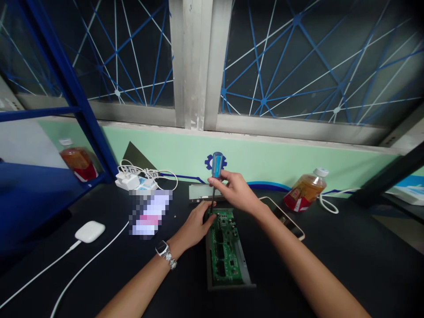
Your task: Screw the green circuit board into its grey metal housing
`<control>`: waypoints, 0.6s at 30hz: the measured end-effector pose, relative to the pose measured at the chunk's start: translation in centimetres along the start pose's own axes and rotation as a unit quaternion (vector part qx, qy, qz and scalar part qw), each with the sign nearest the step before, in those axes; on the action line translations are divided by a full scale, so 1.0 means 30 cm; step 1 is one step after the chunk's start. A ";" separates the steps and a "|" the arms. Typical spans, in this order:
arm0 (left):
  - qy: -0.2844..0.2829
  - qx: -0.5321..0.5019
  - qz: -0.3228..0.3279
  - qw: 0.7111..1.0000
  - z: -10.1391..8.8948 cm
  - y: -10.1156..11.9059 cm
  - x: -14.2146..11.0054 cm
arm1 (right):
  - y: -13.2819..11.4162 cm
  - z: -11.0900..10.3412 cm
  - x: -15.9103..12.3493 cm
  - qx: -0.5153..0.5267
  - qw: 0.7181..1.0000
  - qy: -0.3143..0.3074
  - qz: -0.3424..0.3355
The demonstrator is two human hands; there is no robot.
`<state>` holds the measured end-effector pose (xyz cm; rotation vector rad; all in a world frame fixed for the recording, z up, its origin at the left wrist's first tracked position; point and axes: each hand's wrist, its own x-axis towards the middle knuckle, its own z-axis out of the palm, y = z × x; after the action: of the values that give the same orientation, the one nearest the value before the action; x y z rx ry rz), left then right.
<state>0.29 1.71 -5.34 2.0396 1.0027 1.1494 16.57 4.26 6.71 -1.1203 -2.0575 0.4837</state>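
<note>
My right hand (pixel 236 190) is closed around the lower handle of a screwdriver (pixel 217 165) with a clear and blue grip. The screwdriver stands nearly upright, its dark shaft reaching down to the far left corner of a green circuit board (pixel 228 247). The board sits in a grey metal frame (pixel 210 269) on the black table. My left hand (pixel 198 221) grips that same corner, thumb on the board and fingers beside the shaft. Where the tip meets the board is hidden by my left hand. A small bright speck (pixel 175 216), perhaps a screw, lies left of that hand.
Behind the board lies a flat metal plate (pixel 202 192). A phone (pixel 288 221) and a drink bottle (pixel 306 190) are at right. To the left are a blurred-out phone-like object (pixel 150 216), a white earbud case (pixel 90 231) on a cable, and a power strip (pixel 144 184) with chargers.
</note>
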 end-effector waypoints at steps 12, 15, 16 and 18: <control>-0.102 -0.171 -0.028 0.980 -0.089 0.072 0.136 | 0.032 -0.029 0.016 0.227 0.967 -0.104 0.043; -0.074 -0.167 -0.033 0.983 -0.088 0.069 0.130 | 0.031 -0.004 0.006 0.125 0.991 0.011 0.039; -0.059 -0.167 -0.036 0.983 -0.085 0.068 0.123 | 0.031 0.004 0.003 0.087 0.994 0.049 0.038; -0.040 -0.169 -0.043 0.984 -0.077 0.064 0.111 | 0.031 0.017 0.000 0.029 0.994 0.095 0.034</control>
<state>0.02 3.71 -1.33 1.7424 0.7867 1.0989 16.70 4.77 5.80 -1.1584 -1.8355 0.4486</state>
